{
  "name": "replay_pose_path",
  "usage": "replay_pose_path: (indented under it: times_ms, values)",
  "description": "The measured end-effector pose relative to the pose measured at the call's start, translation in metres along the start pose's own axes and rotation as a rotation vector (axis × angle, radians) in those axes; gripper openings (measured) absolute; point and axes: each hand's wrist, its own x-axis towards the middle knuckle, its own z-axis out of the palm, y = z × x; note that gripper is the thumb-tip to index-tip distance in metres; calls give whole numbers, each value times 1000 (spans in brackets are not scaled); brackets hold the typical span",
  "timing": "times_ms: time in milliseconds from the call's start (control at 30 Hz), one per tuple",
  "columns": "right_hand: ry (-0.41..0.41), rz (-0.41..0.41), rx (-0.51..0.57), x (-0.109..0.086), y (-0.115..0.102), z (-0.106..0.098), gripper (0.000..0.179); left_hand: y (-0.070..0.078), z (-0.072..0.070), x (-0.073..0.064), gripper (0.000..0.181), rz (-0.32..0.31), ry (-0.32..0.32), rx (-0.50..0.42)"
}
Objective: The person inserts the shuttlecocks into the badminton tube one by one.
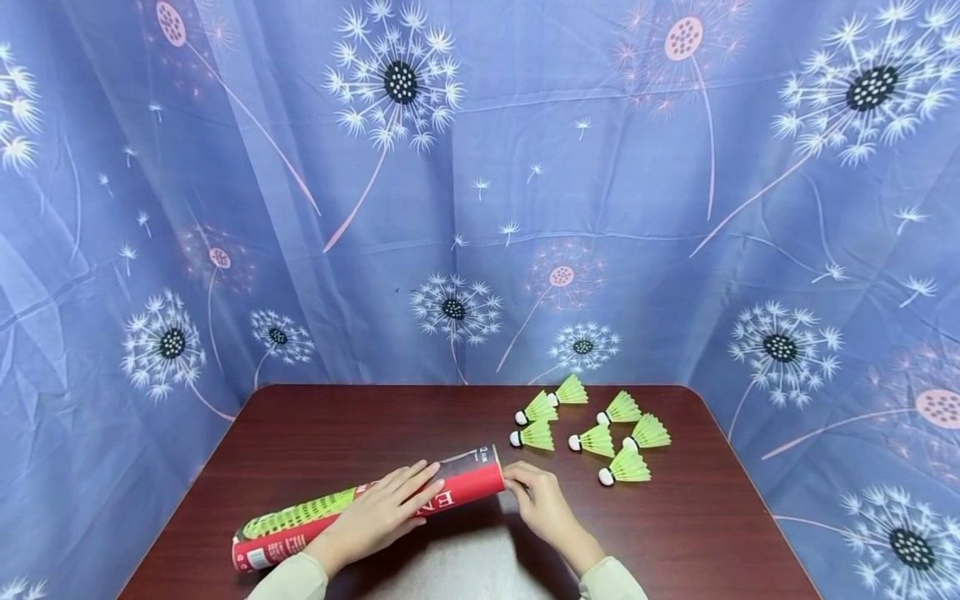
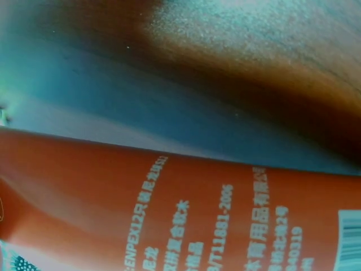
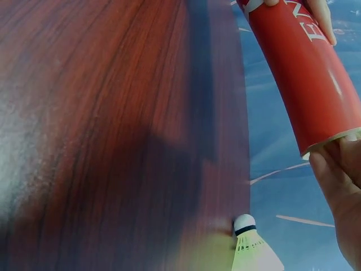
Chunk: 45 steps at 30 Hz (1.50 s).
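A long round tube (image 1: 472, 479) lies slantwise over the near left part of the brown table (image 1: 720, 517), its barcoded end toward the left edge and its mouth angled toward the far right corner. What is inside cannot be seen, since the right hand (image 1: 543, 500) has thumb and fingers at the mouth, some tips past the pale rim; whether they pinch anything in there I cannot tell. The left hand (image 1: 378, 512) grasps the tube from above at about its middle, the right wrist view showing its digits on both sides of the wall. The tube is glossy red with a dark panel along its upper side, a lime-green shuttlecock printed toward the barcoded end, large white letters beginning "EN", and, in the left wrist view, rows of small pale print reading "ENPEX" and Chinese characters. Outside it, seven shuttlecocks (image 1: 628, 468) lie on their sides in a loose group near the table's far edge, toward the far right corner; each has a yellow-green skirt, a white head and a black band, with the heads pointing roughly toward the left edge. A blue dandelion-print curtain (image 1: 495, 200) hangs behind.
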Motion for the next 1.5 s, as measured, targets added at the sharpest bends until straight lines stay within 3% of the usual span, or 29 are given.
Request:
replay_pose_path:
  times_ms: [200, 267, 500, 633, 800, 967, 1167, 1500]
  values:
    - [-8, -11, -38, -2, 3, -8, 16, -2, -1, 0, 82, -8, 1, -6]
    - [-6, 5, -50, -3, 6, -12, 14, -3, -2, 0, 85, -13, -1, -2]
    - [20, 52, -98, -8, 17, -29, 15, -5, -3, -2, 77, -8, 1, -7]
    - [41, 121, -113, -13, 24, -44, 17, -5, -2, -2, 75, -9, 3, -16]
    - [118, 214, -174, -21, 33, -67, 17, -4, -2, -3, 77, -7, 9, -19]
    - [192, 252, -285, -26, 45, -94, 19, -4, -2, -4, 81, -5, 11, -17]
    - [247, 306, -332, -34, 57, -120, 21, -4, -1, -4, 84, 2, 15, -19]
    - [322, 314, -467, -49, 73, -145, 21, -5, -1, -5, 57, -5, 15, -14]
